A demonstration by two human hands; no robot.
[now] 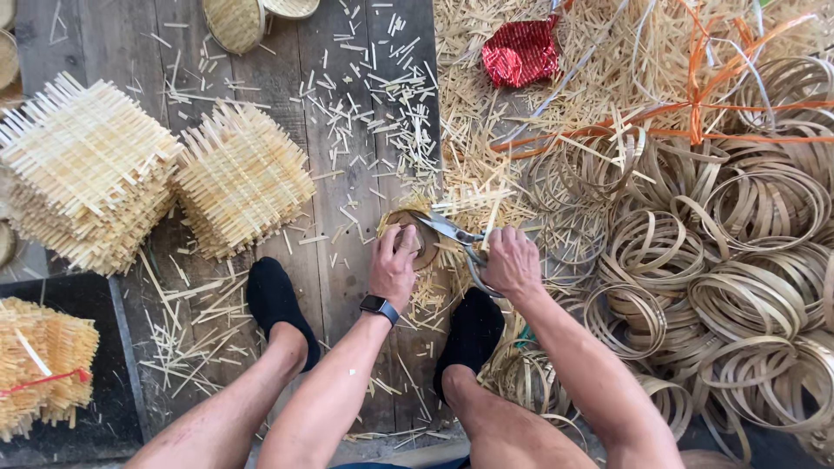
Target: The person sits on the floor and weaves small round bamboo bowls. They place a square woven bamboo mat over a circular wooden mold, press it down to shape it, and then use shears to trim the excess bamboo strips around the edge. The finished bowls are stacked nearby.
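Observation:
My left hand (395,260), with a dark watch on its wrist, grips a small round woven bamboo piece set in a ring (424,246), from which loose strip ends stick out. Just to the right, my right hand (512,263) is closed around the handles of metal scissors (453,231). The blades point left, over the top edge of the round piece. Both hands are above the wooden plank floor (347,174), between my two feet in black socks.
Two stacks of square woven bamboo mats (239,178) lie at the left, and another bundle (39,365) at the lower left. A large heap of bamboo rings (738,260) fills the right. Cut strips litter the floor. A red foil bag (521,52) and orange straps (695,104) lie beyond.

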